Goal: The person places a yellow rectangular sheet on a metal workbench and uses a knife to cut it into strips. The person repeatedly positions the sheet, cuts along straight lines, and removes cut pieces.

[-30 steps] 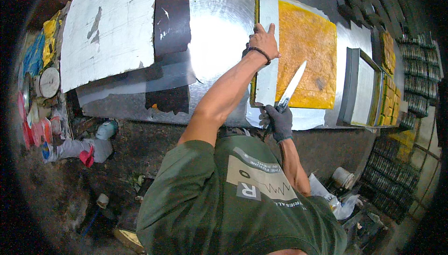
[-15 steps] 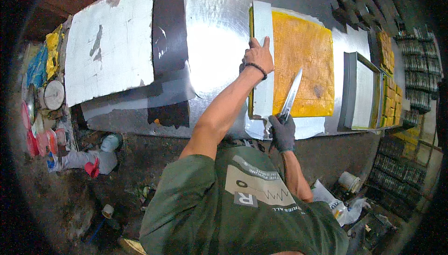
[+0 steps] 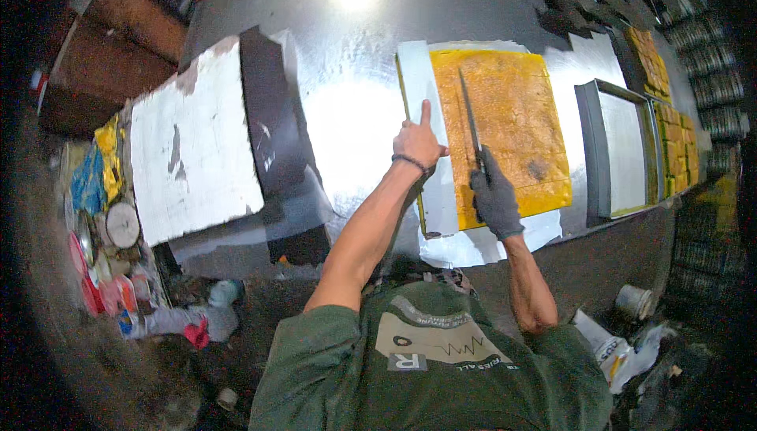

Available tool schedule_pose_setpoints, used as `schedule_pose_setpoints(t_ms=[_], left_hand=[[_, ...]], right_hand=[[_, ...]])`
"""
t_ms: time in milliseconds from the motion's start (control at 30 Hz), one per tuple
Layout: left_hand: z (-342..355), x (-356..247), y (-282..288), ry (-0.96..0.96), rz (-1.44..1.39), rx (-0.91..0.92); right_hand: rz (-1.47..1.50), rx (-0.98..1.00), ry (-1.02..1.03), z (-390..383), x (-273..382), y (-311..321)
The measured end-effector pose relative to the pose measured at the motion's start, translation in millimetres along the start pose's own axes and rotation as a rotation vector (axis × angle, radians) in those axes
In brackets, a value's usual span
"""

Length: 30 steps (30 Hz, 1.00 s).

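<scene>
- Gripping a knife (image 3: 471, 119) in our gloved right hand (image 3: 495, 198), we lay its blade across the yellow slab (image 3: 516, 127) at centre frame.
- Our left hand (image 3: 416, 141) presses open on the white strip (image 3: 422, 92) along the slab's left edge.
- Bare shiny counter (image 3: 355, 123) lies left; a grey tray (image 3: 619, 151) crowds the right.

Shiny metal table (image 3: 355, 123), white board (image 3: 193, 163) (left), yellow slab (image 3: 512, 123)

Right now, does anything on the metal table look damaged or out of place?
Yes. The white board at the left looks worn: grey patches show where its coating has peeled, and its corner is chipped. The yellow slab, where the right hand holds the knife, has a dark spot.
</scene>
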<state>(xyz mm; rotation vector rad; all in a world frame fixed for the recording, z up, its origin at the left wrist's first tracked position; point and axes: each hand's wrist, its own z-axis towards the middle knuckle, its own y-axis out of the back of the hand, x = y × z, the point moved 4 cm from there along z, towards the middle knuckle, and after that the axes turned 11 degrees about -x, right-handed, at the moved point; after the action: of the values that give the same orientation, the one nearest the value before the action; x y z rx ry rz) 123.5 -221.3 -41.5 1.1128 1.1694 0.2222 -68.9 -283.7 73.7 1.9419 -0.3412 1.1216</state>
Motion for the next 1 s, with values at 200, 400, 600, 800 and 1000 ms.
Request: schedule_pose_setpoints(t_ms=[200, 400, 600, 800, 1000], left_hand=[[-5, -32, 52, 0.020, 0.252, 0.260], [-3, -32, 56, -0.069, 0.200, 0.260], [1, -21, 47, -0.079, 0.136, 0.304], [1, -22, 50, -0.075, 0.143, 0.348], [1, -23, 50, -0.062, 0.142, 0.354]], right_hand=[[-0.182, -0.148, 0.496, 72, 17, -48], [-0.137, 0.049, 0.185, 123, 47, -72], [-0.205, -0.012, 0.442, 137, 62, -80], [-0.184, 0.051, 0.295, 141, 62, -79], [-0.174, 0.118, 0.198, 137, 61, -76]])
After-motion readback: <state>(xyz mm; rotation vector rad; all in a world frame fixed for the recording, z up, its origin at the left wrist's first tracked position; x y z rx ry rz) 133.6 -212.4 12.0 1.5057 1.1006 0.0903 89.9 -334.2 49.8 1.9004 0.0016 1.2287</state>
